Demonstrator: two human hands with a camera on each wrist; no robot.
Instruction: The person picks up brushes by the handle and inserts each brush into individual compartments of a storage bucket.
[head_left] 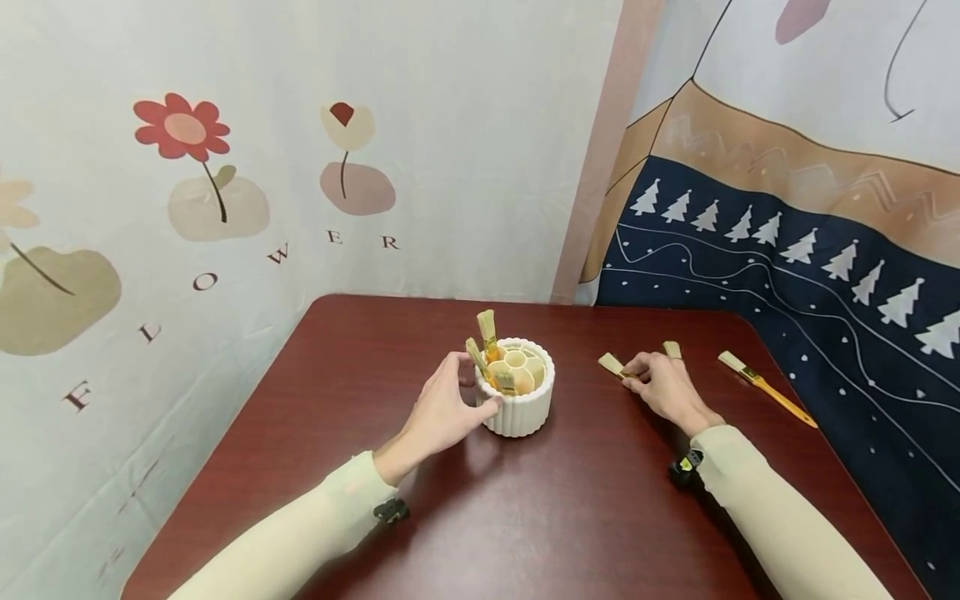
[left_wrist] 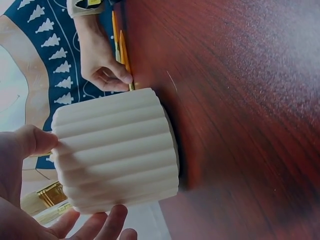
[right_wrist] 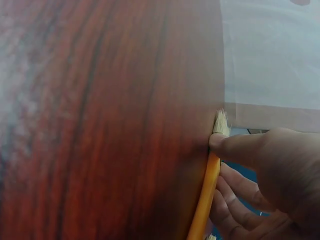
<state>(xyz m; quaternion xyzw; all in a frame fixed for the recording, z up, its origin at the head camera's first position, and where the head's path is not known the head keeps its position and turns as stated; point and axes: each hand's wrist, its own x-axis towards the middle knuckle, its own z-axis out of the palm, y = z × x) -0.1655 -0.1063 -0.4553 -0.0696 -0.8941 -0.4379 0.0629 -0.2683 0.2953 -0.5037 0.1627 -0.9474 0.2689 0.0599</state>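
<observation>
A white ribbed round holder with flower-shaped compartments inside stands mid-table. Three paintbrushes lean in its left part, bristles up, one of them the tall brush at the back. My left hand grips this holder from the left, thumb near the front rim and fingers around the far side. To the right, my right hand pinches a flat paintbrush near its ferrule, between thumb and fingers. Its yellow handle lies along the tabletop in the right wrist view; its pale bristles point to the back left in the head view.
Just behind my right hand is another paintbrush, mostly hidden. A yellow-handled paintbrush lies farther right, near the edge of the dark red table. Printed cloths, such as the pale flower cloth, hang behind the table.
</observation>
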